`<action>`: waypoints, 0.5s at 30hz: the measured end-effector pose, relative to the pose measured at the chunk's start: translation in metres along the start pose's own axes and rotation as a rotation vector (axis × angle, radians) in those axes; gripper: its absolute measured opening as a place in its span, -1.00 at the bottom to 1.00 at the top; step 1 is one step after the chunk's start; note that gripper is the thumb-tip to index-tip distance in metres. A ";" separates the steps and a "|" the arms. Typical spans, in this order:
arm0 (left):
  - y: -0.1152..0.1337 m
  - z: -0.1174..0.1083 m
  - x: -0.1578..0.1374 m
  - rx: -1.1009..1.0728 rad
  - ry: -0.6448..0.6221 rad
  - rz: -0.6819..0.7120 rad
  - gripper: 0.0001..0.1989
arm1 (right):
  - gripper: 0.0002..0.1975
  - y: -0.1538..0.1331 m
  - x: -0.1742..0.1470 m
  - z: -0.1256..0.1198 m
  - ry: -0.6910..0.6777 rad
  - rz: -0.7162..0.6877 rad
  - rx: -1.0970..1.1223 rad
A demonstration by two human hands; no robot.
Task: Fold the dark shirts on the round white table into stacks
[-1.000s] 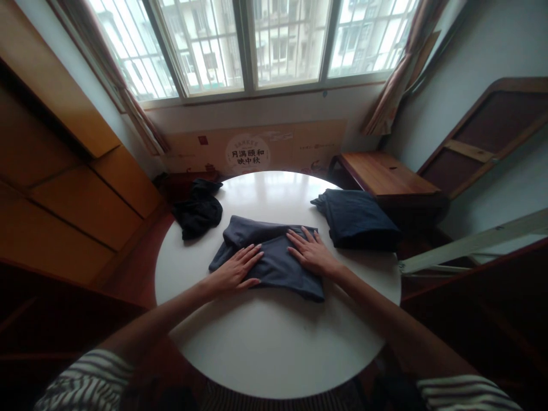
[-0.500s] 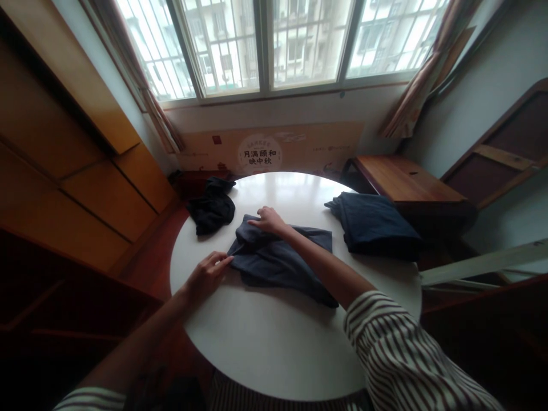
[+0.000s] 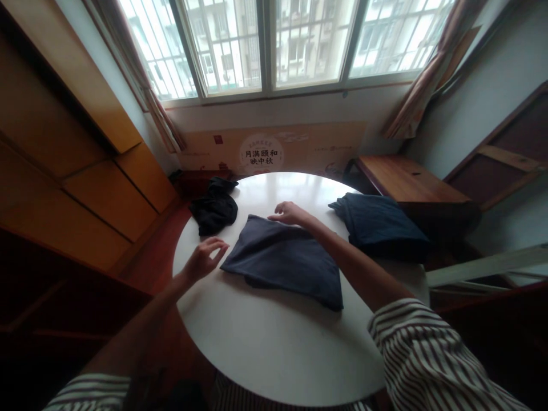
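A folded dark grey-blue garment (image 3: 285, 260) lies flat in the middle of a round white table (image 3: 265, 348); its exact kind does not show. My left hand (image 3: 206, 258) is raised just off the garment's left corner, fingers bent and thumb apart, holding nothing. Over the garment's far edge is my right hand (image 3: 291, 213), its fingers curved and parted with nothing between them. Whether its fingertips touch the cloth I cannot tell. Beyond my left hand sits a crumpled black garment (image 3: 214, 210). A stack of folded dark blue clothes (image 3: 381, 225) rests at the table's right side.
A wooden side table (image 3: 411, 177) stands behind the stack on the right. Wooden cabinets (image 3: 109, 188) line the left wall. Under the barred window (image 3: 308, 45) leans a printed board (image 3: 317, 145). A pale rail (image 3: 483, 265) runs close to the table's right edge.
Both hands have let go of the garment. The left has drawn off its corner, and the right has moved rightward along the far edge. The bunched left part now lies smooth.
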State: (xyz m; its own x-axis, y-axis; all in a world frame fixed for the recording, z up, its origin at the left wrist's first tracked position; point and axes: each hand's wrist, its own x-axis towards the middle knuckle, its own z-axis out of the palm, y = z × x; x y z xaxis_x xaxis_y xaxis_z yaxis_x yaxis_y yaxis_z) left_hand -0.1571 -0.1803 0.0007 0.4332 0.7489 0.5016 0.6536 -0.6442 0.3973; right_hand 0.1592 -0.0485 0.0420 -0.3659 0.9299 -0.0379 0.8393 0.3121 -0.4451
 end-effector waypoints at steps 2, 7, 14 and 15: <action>-0.011 0.011 0.029 -0.123 0.038 -0.183 -0.72 | -0.54 0.030 -0.015 -0.026 -0.157 0.059 -0.006; -0.033 0.043 0.110 -0.414 -0.094 -0.524 -0.40 | -0.47 0.084 -0.049 -0.060 -0.507 0.323 0.117; -0.039 0.055 0.156 -0.530 -0.542 -0.556 -0.45 | -0.69 0.090 -0.086 -0.063 -0.412 0.262 0.270; -0.038 0.052 0.158 -0.530 -0.542 -0.531 -0.48 | -0.73 0.090 -0.090 -0.067 -0.332 0.229 0.303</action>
State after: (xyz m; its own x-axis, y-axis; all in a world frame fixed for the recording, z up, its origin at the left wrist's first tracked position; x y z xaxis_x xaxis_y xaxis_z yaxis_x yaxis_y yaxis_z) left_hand -0.0812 -0.0295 0.0251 0.4763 0.8508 -0.2221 0.5381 -0.0822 0.8389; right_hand 0.2948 -0.0911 0.0658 -0.3354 0.8403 -0.4260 0.7766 -0.0094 -0.6300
